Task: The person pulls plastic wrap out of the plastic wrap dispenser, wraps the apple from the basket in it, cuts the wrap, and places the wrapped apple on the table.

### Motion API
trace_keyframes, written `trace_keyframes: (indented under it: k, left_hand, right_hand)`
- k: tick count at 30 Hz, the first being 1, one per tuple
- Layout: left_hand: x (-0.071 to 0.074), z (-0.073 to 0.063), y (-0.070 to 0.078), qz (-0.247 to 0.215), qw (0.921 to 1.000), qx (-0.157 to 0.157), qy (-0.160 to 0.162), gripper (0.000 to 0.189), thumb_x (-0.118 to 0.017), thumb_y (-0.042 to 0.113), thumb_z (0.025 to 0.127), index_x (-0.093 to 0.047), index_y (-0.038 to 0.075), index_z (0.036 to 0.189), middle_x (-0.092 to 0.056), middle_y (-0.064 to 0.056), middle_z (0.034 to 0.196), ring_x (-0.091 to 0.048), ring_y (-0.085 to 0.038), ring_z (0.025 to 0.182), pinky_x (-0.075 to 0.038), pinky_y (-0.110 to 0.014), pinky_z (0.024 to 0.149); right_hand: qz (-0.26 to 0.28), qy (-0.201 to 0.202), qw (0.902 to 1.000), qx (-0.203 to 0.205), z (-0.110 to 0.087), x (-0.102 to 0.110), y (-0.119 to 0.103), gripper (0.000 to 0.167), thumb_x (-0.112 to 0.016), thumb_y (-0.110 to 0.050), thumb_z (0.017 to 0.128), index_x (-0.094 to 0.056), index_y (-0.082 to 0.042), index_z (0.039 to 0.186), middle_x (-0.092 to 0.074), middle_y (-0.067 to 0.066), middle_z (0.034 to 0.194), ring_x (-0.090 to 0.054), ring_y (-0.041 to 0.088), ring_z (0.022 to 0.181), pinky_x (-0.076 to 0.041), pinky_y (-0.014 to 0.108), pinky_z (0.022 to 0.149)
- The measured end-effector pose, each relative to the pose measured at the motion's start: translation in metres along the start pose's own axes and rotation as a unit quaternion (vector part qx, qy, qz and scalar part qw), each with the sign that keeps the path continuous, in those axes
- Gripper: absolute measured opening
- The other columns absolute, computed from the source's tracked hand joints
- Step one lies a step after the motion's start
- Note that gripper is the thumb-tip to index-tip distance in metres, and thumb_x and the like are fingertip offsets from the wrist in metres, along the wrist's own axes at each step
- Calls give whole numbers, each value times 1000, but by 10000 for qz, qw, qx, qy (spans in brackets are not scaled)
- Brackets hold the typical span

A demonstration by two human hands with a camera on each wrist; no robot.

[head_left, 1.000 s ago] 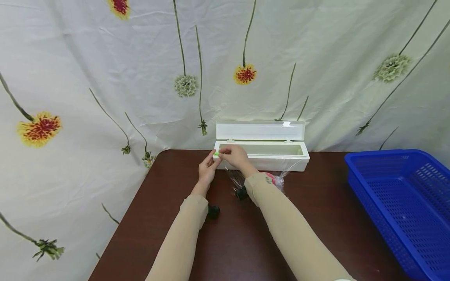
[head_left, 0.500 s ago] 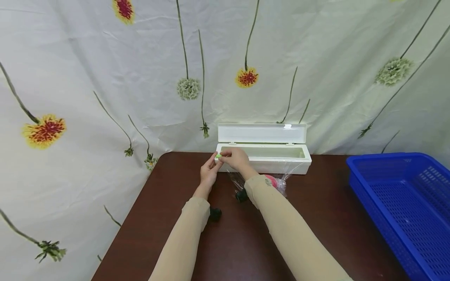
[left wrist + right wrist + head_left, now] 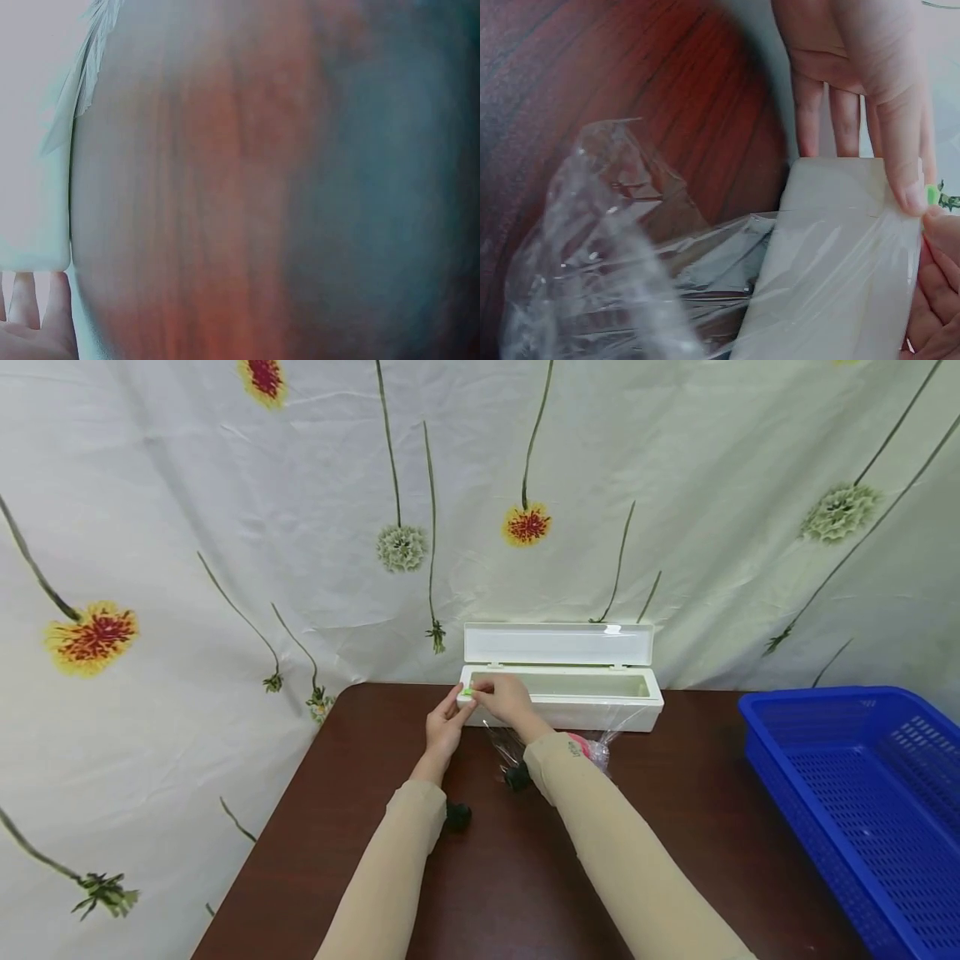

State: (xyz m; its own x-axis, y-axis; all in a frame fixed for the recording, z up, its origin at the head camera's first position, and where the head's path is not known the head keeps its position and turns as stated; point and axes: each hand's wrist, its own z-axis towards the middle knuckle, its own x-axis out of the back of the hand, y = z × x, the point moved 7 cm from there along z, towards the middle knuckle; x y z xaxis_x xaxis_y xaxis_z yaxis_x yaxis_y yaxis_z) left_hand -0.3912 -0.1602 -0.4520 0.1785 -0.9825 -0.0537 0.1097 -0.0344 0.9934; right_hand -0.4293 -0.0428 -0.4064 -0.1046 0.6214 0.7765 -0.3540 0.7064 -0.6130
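A long white plastic-wrap dispenser box (image 3: pixel 585 716) stands at the table's far edge, its lid (image 3: pixel 558 644) raised. My left hand (image 3: pixel 442 732) holds the box's left end, thumb on the front edge and fingers behind and under it. My right hand (image 3: pixel 504 697) pinches a small bright green piece (image 3: pixel 468 692) at that same corner. In the right wrist view, clear plastic film (image 3: pixel 600 255) hangs crumpled from the box front, stretched over its face. Part of the left hand's fingers (image 3: pixel 56 304) shows below the box end in the left wrist view.
A blue perforated basket (image 3: pixel 780 697) stands on the right of the dark brown table (image 3: pixel 675 827). Behind hangs a white flower-patterned cloth (image 3: pixel 315 485). Something pink (image 3: pixel 579 744) shows past the right sleeve. Dark wrist-worn pieces (image 3: pixel 457 816) sit by the cuffs.
The head view has shifted slightly. Both hands stay at the box's left corner, with only small movements of the right fingers at the green piece.
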Motion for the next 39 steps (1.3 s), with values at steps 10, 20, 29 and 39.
trace_keyframes:
  k: [10,20,29,39]
  left_hand:
    - [1,0,-2,195,9997,-99,82,50,-67,10,88,-50,4,134,-51,-19,130,-50,-27,120,-43,-34,96]
    - [5,10,-19,520,9981,-102,309,51,-70,20,86,-54,15,134,-55,-13,129,-53,-20,118,-47,-26,89]
    - [1,-6,10,456,9988,-116,137,49,-66,8,88,-50,2,134,-53,-20,127,-51,-28,119,-47,-17,81]
    - [2,4,-2,282,9993,-130,183,49,-68,9,86,-53,4,133,-54,-19,126,-53,-25,117,-46,-14,77]
  right_hand:
    - [-60,-48,9999,128,0,-3,3,20,-58,-20,94,-70,-9,107,-68,5,105,-61,20,99,-47,33,86]
    - [-22,-106,9997,199,-1,-1,7,22,-58,-20,95,-68,-7,109,-67,6,107,-60,21,102,-47,33,89]
    - [-191,-137,9993,277,0,2,7,21,-58,-20,95,-69,-8,108,-67,6,106,-60,20,101,-47,33,89]
    - [-202,-228,9990,331,1,5,9,22,-57,-20,94,-69,-7,109,-68,7,105,-61,21,100,-46,33,89]
